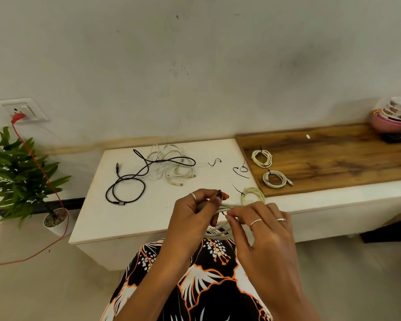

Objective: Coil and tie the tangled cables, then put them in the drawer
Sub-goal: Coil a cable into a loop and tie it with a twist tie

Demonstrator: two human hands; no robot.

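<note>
Over the front edge of the white table (97, 218), my left hand (192, 216) and my right hand (262, 230) both hold a coiled white cable (220, 232). The left pinches a thin black tie (219, 193) above the coil, and the right pinches the coil where the tie wraps it. A loose black cable (125, 181) and a tangle of white cables (171, 165) lie at the back of the table. Tied white coils lie at the right: one (252, 194) on the white table, two (262, 158) (274, 179) on the wooden top. No drawer is visible.
Spare black ties (214, 162) (241, 170) lie mid-table. The wooden top (333, 158) carries stacked bowls (396, 114) and a dark remote (398, 137) at the far right. A potted plant (21, 181) and a red cord (44, 177) from a wall socket (21, 110) are on the left.
</note>
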